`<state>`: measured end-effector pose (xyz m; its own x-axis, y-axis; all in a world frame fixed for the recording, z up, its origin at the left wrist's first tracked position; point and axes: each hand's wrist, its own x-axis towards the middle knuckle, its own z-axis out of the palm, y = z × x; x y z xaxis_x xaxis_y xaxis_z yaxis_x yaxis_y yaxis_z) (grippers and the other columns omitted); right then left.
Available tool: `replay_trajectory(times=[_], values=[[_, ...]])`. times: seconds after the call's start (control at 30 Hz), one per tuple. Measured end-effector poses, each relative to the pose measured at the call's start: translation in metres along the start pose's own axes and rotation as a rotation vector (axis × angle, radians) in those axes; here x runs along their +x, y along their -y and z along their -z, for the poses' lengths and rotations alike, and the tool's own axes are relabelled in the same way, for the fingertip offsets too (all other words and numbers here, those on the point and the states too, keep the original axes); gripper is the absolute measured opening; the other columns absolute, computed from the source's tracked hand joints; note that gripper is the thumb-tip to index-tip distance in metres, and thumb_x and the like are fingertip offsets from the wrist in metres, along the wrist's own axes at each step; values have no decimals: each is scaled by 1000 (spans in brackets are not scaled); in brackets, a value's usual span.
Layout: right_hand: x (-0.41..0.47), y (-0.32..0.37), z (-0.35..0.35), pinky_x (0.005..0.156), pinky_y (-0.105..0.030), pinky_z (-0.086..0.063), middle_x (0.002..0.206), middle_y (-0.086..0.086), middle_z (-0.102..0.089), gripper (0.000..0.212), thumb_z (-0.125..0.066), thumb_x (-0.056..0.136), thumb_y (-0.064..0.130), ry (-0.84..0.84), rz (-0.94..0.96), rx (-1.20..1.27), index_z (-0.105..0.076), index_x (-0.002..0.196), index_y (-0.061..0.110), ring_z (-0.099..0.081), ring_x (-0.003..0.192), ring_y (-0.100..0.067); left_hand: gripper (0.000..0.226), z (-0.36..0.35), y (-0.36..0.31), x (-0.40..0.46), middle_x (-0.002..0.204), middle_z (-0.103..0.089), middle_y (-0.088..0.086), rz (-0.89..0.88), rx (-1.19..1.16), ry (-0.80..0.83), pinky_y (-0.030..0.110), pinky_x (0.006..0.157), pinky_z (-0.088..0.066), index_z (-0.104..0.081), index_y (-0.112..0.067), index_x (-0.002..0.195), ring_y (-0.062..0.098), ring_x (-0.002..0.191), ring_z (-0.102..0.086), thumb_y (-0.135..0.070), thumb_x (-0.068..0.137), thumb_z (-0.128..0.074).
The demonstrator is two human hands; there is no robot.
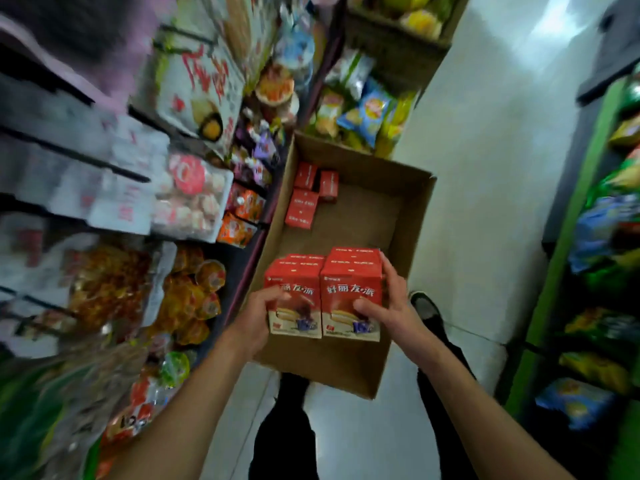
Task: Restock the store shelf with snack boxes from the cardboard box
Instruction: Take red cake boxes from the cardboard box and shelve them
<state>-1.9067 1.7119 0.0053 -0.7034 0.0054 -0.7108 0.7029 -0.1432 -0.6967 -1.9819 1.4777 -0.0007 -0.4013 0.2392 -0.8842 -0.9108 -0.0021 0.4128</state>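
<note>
Both hands grip a block of red snack boxes (325,292) above the carton's (412,216) near end: left hand (258,315) fingers curled round its left side, right hand (386,303) round its right. Three more boxes (306,199) lie at the carton's far end.

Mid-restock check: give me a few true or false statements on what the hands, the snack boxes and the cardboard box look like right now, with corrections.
1. Both hands grip red snack boxes. True: the left hand and right hand clamp the held boxes from either side.
2. The cardboard box is empty. False: a few red boxes stand in its far left corner.
3. The cardboard box sits on the floor in the aisle. True.
4. The held boxes are blue. False: they are red, with a cake picture on the front.
5. The left hand rests on the shelf. False: it holds the boxes above the cardboard box.
</note>
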Motion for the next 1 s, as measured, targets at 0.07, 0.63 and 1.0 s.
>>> replay_trajectory(times=[0.07,0.63,1.0], values=[[-33,42,-4,93,-35,-57,142,18,-23,107,-84,57,67,-86,122,-41,-15,139,69,-46,129,-15,25,-17,-32,-40,90,-72,16,-69,-4,26,40,78,-54,-79,-12,79,34,84,-68,-17,61,-63],[-447,171,35,106,-55,-44,150,0,-42,107,-87,58,61,-756,647,133,-21,142,66,-51,131,-24,90,-256,-123,-367,109,-70,22,-411,366,725,43,69,-59,-45,-1,139,35,88,-70,-12,53,-69],[-690,136,99,89,-35,-57,150,5,-40,103,-88,56,62,-1165,869,197,-21,133,76,-61,119,-13,72,-454,-32,-528,92,-76,11,-449,575,1142,33,58,-58,-54,-10,127,27,76,-74,-14,57,-69]])
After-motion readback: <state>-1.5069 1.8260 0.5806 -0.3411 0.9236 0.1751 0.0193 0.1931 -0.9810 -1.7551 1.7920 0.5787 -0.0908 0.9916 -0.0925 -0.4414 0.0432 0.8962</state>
